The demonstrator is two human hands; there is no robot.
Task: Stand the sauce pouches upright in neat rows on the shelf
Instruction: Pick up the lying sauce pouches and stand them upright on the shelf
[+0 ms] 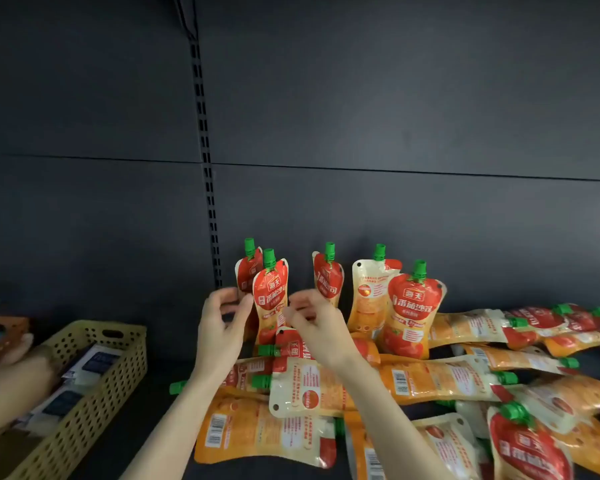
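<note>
Dark shelf deck (125, 417) is carrying everything. Nearest, a heap of ketchup pouches (257, 431) is lying flat across centre and right, a dozen or more; overlap is hiding the exact count. Barcodes are showing on the orange backs. At left, one tan perforated basket (94, 375) is holding dark-labelled packets, with another person's forearm (14, 375) lying over its left side. Left hand (222, 327) and right hand (312, 323) are hovering, fingers half curled, either side of the front-left standing pouch (270, 299); with the blur, cannot tell if either is gripping it. Five upright pouches (414, 306) are standing near the back, green caps up, four fronts reading 海天 and 番茄沙司, one showing its back. Behind, one slotted upright (205, 161) is running down the dark back panel (395, 98).
</note>
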